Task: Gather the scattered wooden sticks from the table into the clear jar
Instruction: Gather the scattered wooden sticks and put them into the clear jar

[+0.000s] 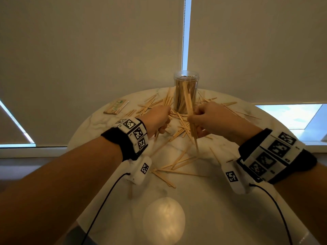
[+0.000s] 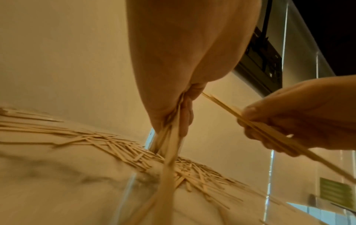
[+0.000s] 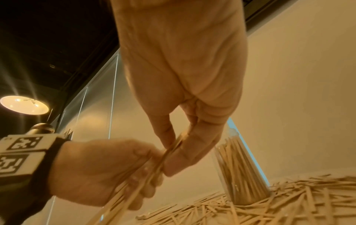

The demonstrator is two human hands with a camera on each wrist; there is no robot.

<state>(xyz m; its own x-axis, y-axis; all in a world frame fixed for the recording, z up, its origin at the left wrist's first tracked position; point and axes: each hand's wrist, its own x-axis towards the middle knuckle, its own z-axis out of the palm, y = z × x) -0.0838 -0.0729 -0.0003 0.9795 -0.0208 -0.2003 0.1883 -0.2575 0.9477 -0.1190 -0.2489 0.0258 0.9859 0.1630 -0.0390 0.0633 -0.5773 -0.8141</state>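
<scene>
A clear jar stands upright at the back of the round marble table, well filled with wooden sticks. Many loose sticks lie scattered around its base and toward me. My right hand hovers just in front of the jar and pinches a bundle of sticks held nearly upright; thumb and fingers clamp it in the right wrist view. My left hand is close beside it on the left, fingers curled round its own bunch of sticks. The jar stands just beyond both hands.
A flat packet of sticks lies at the table's back left. A bright lamp reflection shows on the marble near me. Roller blinds hang right behind the table, and the table's rim curves close behind the jar.
</scene>
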